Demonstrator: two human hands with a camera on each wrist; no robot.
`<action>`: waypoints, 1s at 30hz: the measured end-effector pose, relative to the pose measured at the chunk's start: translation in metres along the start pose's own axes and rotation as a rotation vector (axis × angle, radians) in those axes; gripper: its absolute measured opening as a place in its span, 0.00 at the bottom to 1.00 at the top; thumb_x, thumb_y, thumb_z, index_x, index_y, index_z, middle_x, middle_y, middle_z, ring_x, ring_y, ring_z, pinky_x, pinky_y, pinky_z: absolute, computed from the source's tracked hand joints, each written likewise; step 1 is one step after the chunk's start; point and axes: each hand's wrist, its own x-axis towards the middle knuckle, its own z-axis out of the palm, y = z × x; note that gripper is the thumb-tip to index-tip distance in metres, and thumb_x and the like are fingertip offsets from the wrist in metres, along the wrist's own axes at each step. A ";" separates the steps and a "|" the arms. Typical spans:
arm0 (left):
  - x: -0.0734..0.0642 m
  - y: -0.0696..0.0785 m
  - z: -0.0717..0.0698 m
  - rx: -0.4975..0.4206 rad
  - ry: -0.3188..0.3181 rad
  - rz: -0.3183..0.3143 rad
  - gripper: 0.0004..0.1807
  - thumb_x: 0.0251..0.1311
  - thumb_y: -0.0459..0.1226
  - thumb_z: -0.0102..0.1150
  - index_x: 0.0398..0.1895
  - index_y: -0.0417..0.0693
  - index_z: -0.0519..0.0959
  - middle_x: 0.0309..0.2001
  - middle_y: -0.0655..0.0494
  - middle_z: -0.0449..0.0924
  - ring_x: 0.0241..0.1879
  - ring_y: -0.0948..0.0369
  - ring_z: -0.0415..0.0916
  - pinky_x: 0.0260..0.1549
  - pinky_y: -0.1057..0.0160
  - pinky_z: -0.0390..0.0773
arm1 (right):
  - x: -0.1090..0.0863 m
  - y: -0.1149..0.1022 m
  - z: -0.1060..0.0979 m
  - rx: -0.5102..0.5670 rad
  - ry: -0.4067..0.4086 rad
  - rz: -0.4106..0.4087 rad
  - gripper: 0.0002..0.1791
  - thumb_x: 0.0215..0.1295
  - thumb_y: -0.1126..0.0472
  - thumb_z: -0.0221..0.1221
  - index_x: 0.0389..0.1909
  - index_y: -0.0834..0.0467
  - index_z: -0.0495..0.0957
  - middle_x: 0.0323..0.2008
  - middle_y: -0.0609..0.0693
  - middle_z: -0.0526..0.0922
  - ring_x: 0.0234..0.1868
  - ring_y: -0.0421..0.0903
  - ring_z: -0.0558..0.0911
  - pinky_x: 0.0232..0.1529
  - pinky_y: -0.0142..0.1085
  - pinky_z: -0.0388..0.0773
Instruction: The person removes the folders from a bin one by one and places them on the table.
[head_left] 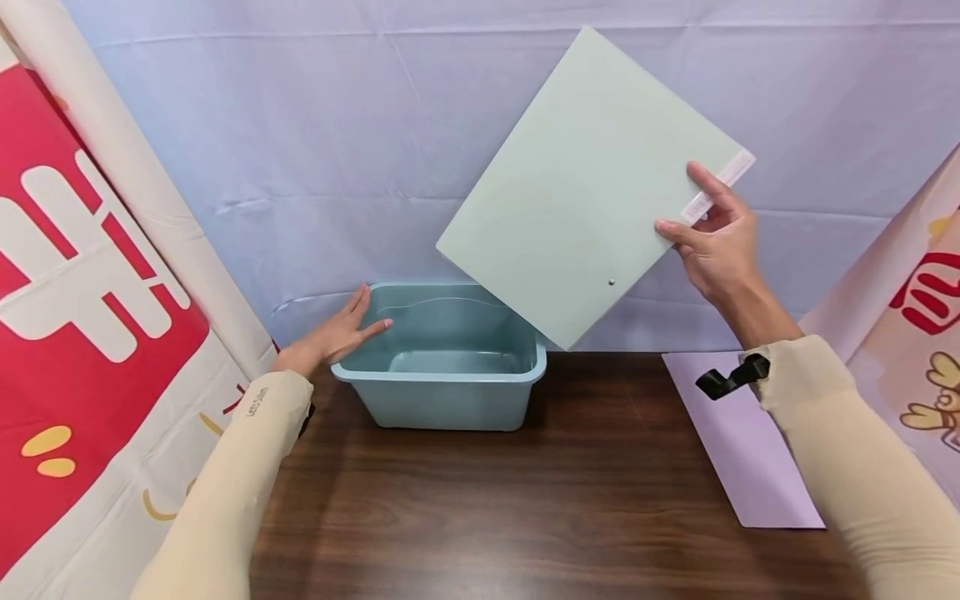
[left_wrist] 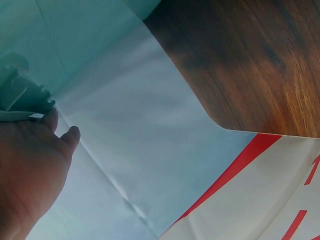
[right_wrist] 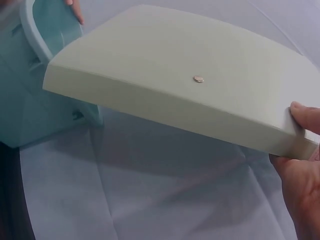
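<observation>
A pale green file folder point(head_left: 592, 192) with a thick spine, a small round snap and a white label hangs tilted in the air. My right hand point(head_left: 720, 242) grips its right edge by the label, thumb on the near face; in the right wrist view the spine edge point(right_wrist: 170, 110) faces the camera. The folder's lower corner overlaps the right rim of a blue-green plastic basin point(head_left: 442, 404) on the table. At the basin's left end, my left hand point(head_left: 337, 333) rests over the rim with fingers and thumb extended. Inside, only the basin's bare floor and walls show.
A lilac flat folder point(head_left: 742, 442) lies on the dark wooden table point(head_left: 480, 517) under my right forearm. Pale blue cloth point(head_left: 300, 125) hangs behind the table. Printed red and white cloth point(head_left: 90, 275) stands at the left, with another printed cloth point(head_left: 922, 333) at the right.
</observation>
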 end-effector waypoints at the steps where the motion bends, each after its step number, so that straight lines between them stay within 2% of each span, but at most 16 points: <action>1: 0.008 -0.013 0.002 0.008 -0.014 0.016 0.52 0.67 0.67 0.37 0.77 0.51 0.24 0.77 0.53 0.17 0.77 0.49 0.24 0.71 0.41 0.41 | -0.001 -0.002 -0.002 0.005 -0.001 0.002 0.48 0.43 0.98 0.50 0.66 0.62 0.70 0.59 0.62 0.72 0.53 0.56 0.81 0.40 0.45 0.83; 2: 0.015 -0.025 0.004 0.016 -0.022 0.032 0.54 0.64 0.70 0.36 0.77 0.52 0.24 0.77 0.53 0.16 0.77 0.49 0.24 0.71 0.40 0.41 | -0.002 -0.004 -0.004 0.009 -0.003 0.006 0.48 0.43 0.98 0.50 0.67 0.62 0.70 0.59 0.62 0.73 0.53 0.56 0.81 0.41 0.45 0.82; 6: 0.016 -0.026 0.007 0.016 -0.019 0.018 0.54 0.63 0.72 0.34 0.77 0.54 0.23 0.77 0.55 0.16 0.77 0.48 0.25 0.70 0.38 0.41 | -0.007 -0.011 -0.012 0.018 -0.009 0.011 0.48 0.43 0.98 0.49 0.67 0.63 0.69 0.58 0.64 0.74 0.53 0.56 0.81 0.41 0.46 0.82; 11: 0.017 -0.022 0.011 0.045 0.022 -0.015 0.54 0.63 0.72 0.32 0.77 0.54 0.24 0.78 0.56 0.18 0.77 0.50 0.26 0.70 0.39 0.41 | -0.012 -0.020 -0.021 0.027 -0.012 0.001 0.48 0.44 0.99 0.47 0.68 0.64 0.68 0.58 0.64 0.75 0.53 0.57 0.81 0.41 0.46 0.82; 24: 0.017 -0.026 0.012 0.041 0.042 -0.008 0.54 0.62 0.73 0.33 0.78 0.54 0.26 0.78 0.57 0.20 0.77 0.51 0.26 0.71 0.40 0.42 | -0.030 -0.045 -0.043 0.068 -0.012 0.017 0.50 0.43 1.00 0.44 0.69 0.65 0.65 0.58 0.65 0.76 0.53 0.57 0.82 0.40 0.48 0.82; 30: 0.017 -0.026 0.012 0.037 0.042 -0.009 0.54 0.62 0.72 0.34 0.78 0.54 0.27 0.78 0.57 0.21 0.77 0.51 0.27 0.71 0.40 0.43 | -0.039 -0.056 -0.060 0.070 -0.011 0.033 0.49 0.44 1.00 0.43 0.70 0.65 0.65 0.62 0.62 0.73 0.56 0.56 0.80 0.42 0.49 0.81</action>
